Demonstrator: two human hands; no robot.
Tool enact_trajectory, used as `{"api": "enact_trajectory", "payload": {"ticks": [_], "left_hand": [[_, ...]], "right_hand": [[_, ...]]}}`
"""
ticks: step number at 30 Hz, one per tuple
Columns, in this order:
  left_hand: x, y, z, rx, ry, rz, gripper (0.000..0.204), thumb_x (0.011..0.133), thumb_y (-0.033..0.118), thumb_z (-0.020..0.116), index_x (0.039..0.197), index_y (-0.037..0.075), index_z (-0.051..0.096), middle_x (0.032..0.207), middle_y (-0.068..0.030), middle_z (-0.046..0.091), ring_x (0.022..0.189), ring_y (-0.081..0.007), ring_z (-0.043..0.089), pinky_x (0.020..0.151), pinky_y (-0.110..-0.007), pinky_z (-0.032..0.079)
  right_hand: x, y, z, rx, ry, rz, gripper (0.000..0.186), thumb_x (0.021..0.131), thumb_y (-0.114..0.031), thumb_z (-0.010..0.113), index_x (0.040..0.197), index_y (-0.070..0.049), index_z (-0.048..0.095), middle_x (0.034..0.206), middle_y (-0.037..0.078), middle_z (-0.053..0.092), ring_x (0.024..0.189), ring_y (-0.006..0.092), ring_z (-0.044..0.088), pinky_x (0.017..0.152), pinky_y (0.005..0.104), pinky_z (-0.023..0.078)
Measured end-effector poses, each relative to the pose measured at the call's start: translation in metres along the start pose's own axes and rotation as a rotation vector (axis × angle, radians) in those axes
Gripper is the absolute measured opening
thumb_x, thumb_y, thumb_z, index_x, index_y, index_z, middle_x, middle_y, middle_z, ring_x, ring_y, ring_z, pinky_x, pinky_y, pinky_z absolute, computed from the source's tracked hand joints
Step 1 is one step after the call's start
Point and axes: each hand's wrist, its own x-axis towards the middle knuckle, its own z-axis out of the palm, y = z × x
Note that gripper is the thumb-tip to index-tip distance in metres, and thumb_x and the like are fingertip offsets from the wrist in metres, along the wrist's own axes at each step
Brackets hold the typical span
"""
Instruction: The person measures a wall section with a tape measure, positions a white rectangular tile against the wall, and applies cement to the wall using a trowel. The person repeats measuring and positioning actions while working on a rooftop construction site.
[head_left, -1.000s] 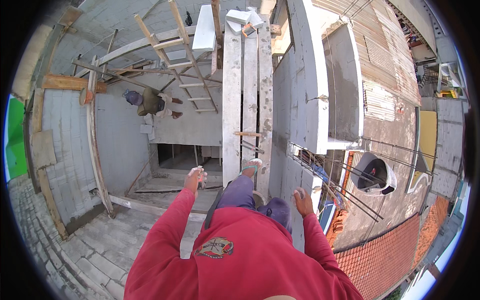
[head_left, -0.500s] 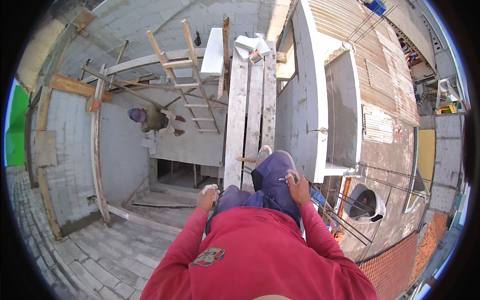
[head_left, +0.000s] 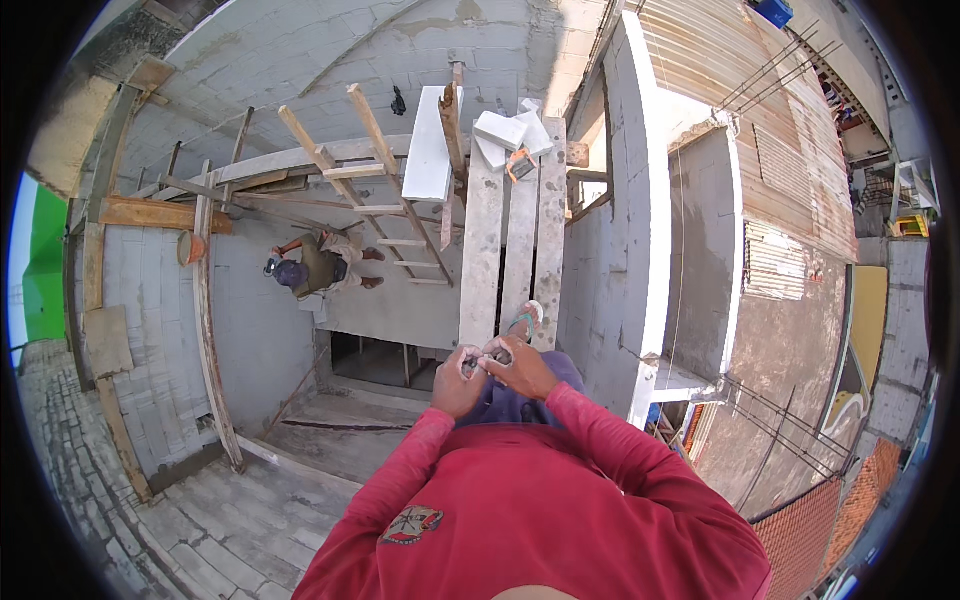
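My left hand and my right hand meet in front of my waist, above my thighs. Both have curled fingers, and the fingertips are drawn close together. Pale dust coats the fingers. Anything pinched between them is too small or hidden to make out. Under my sandalled foot runs a walkway of wooden planks. At its far end lie several white blocks, with an orange-and-dark tool beside them whose kind I cannot tell.
A long white slab stands left of the planks, near a wooden ladder. Far below on the left, another person is bent over. Gaps separate the planks. A white-edged block wall rises at right, with rebar jutting beyond it.
My hands have come from apart beside my thighs to together at the middle. The person below has shifted a little. A round dark thing with a white rim at right no longer shows.
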Motion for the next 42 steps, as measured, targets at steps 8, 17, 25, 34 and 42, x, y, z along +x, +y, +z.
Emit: {"api": "enact_trajectory", "payload": {"ticks": [8,17,25,34,42], "left_hand": [[0.093,0.011,-0.042,0.204,-0.03,-0.055,0.027,0.09,0.028,0.066,0.104,0.005,0.071,0.099,-0.0197,0.071,0.095,-0.039,0.067,0.084,-0.047,0.053],[0.249,-0.116,-0.096,0.33,-0.176,-0.29,0.03,0.093,0.035,0.064,0.101,0.006,0.072,0.096,-0.0169,0.071,0.091,-0.0393,0.066,0.081,-0.049,0.051],[0.522,-0.176,-0.015,0.644,-0.172,-0.354,0.038,0.092,0.044,0.063,0.111,0.012,0.073,0.101,-0.0193,0.072,0.098,-0.0417,0.067,0.085,-0.052,0.053],[0.712,-0.269,0.09,0.662,-0.189,-0.299,0.034,0.092,0.041,0.064,0.11,0.014,0.074,0.099,-0.0218,0.072,0.095,-0.0419,0.068,0.082,-0.053,0.053],[0.764,-0.364,0.143,0.581,-0.216,-0.254,0.035,0.095,0.04,0.062,0.106,0.009,0.074,0.083,-0.0202,0.072,0.084,-0.0429,0.069,0.076,-0.048,0.053]], "right_hand": [[0.116,-0.011,-0.103,0.365,-0.116,0.405,0.022,0.096,-0.023,0.069,0.101,-0.002,0.066,0.083,0.003,0.066,0.069,0.0081,0.06,0.063,0.0251,0.051],[0.288,0.11,-0.227,0.541,0.456,0.513,0.027,0.097,-0.022,0.067,0.114,-0.002,0.064,0.089,0.004,0.067,0.073,0.0121,0.063,0.072,0.0267,0.055],[0.263,0.189,-0.149,-0.201,0.371,0.73,0.032,0.095,-0.018,0.065,0.123,-0.002,0.061,0.108,0.019,0.07,0.094,0.0314,0.07,0.086,0.0408,0.055],[0.271,0.224,-0.089,-0.326,0.252,0.626,0.028,0.085,-0.012,0.068,0.112,-0.006,0.064,0.105,0.013,0.068,0.101,0.0338,0.062,0.089,0.0455,0.047],[0.284,0.238,-0.105,-0.283,0.171,0.702,0.025,0.083,-0.011,0.069,0.107,-0.007,0.066,0.095,0.009,0.07,0.093,0.0307,0.065,0.084,0.0431,0.049]]}}
